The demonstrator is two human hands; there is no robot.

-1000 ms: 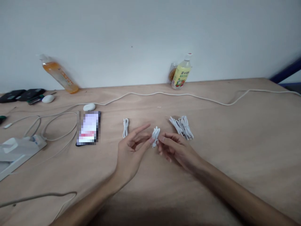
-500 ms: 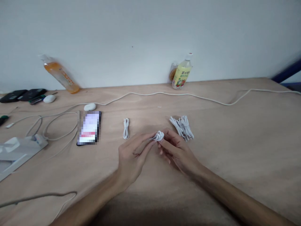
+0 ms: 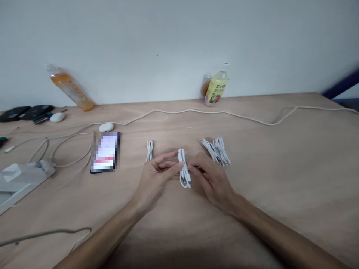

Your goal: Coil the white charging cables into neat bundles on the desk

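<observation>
A coiled white charging cable [image 3: 184,173] is pinched between the thumb and fingers of my left hand [image 3: 159,172], its loops standing nearly upright above the table. At its right side, my right hand [image 3: 210,175] has thumb and forefinger pressed together by the coil's middle; what they grip there is too small to make out. Behind my left hand lies another bundled white cable [image 3: 149,150], partly covered by the fingers. Beyond my right hand, several bundled white cables [image 3: 217,151] lie side by side on the wooden table [image 3: 174,239].
A phone [image 3: 106,152] and a white earbud case [image 3: 106,127] lie to the left, near loose cable loops [image 3: 53,153] and a white package [image 3: 25,183]. An orange drink bottle [image 3: 73,91] and a yellow-labelled bottle [image 3: 216,89] lean at the wall. A long white cable [image 3: 238,115] crosses the back.
The coil in my hands has turned from end-on to nearly upright, showing its length. My left fingers now sit on its left side, and my right hand has shifted to its right edge.
</observation>
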